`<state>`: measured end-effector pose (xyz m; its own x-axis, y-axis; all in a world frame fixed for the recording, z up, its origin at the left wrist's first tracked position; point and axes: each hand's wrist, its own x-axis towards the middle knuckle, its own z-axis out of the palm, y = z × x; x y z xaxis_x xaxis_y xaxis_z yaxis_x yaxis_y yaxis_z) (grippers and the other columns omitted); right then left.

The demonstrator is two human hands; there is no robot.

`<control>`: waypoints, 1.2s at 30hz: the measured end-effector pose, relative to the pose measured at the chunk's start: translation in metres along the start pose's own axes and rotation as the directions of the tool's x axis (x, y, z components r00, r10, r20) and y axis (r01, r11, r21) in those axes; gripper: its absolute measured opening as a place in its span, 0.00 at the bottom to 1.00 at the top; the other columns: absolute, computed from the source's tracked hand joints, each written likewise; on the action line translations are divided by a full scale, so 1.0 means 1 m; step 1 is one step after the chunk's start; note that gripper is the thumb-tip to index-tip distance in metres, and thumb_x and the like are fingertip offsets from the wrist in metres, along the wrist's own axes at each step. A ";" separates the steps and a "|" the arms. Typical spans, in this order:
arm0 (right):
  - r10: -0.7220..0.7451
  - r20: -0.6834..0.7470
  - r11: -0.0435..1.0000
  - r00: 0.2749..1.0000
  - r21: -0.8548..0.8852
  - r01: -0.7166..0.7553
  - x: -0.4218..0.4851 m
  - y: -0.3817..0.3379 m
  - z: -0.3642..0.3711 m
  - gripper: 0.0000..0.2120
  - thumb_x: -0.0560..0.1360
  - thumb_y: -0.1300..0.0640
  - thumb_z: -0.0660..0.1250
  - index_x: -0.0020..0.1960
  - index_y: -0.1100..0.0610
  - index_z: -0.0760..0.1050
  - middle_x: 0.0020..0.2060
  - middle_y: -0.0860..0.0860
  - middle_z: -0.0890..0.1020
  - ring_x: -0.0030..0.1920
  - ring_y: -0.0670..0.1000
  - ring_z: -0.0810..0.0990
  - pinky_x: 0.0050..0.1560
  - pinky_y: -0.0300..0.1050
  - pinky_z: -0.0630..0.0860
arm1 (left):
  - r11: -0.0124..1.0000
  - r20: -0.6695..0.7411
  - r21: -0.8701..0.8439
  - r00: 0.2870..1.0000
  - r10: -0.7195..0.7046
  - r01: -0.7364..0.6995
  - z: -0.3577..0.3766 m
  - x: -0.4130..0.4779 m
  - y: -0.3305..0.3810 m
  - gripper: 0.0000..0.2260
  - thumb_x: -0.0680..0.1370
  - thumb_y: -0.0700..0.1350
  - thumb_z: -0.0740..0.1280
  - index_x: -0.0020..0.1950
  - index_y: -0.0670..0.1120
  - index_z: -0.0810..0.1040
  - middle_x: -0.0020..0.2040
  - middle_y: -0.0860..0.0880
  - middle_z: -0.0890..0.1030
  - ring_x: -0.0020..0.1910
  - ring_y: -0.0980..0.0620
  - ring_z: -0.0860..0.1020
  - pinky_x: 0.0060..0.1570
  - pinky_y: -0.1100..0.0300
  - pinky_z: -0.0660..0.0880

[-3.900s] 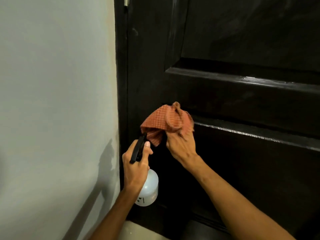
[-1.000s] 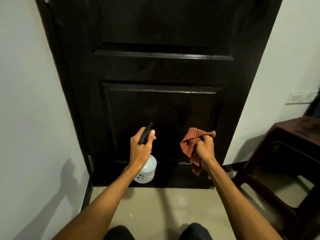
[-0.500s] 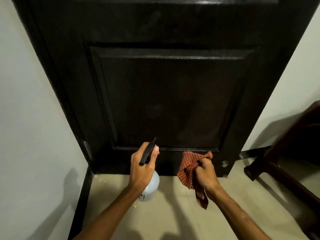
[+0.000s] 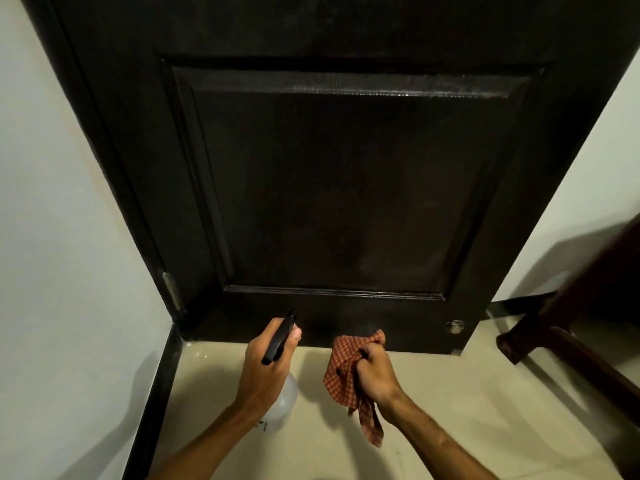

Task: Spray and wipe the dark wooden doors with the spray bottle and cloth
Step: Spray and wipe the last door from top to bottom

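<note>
Left hand [image 4: 266, 368]: fingers curled round spray bottle [image 4: 284, 400], black nozzle [image 4: 280, 336] aimed far, at the bottom rail [image 4: 398, 318]. Right hand [image 4: 375, 374]: fist bunching checked cloth [image 4: 344, 370], just right of it. Door [image 4: 346, 185]: dark, directly beyond both. I judge the nozzle nearer the rail than the cloth.

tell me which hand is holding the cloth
The right hand grips the bunched red checked cloth, low in front of the door. The left hand holds the spray bottle instead, fingers round its black trigger head.
</note>
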<state>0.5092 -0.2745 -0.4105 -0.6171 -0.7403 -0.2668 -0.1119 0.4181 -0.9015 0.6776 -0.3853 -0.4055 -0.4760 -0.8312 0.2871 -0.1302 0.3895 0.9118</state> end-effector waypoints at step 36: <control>0.563 0.073 0.361 0.823 0.874 -0.324 0.158 -0.165 -0.070 0.20 0.81 0.67 0.49 0.35 0.69 0.71 0.24 0.65 0.77 0.20 0.60 0.77 0.19 0.45 0.75 | 0.994 0.088 0.007 0.991 -0.105 0.105 0.015 0.165 0.102 0.03 0.83 0.51 0.68 0.52 0.56 0.80 0.42 0.55 0.83 0.44 0.54 0.83 0.44 0.66 0.76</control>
<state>0.3754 -0.4239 -0.2798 -0.5144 -0.4126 -0.7518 0.8406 -0.0693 -0.5372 0.5729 -0.4773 -0.2690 -0.5344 -0.8294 0.1628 -0.1854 0.3029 0.9348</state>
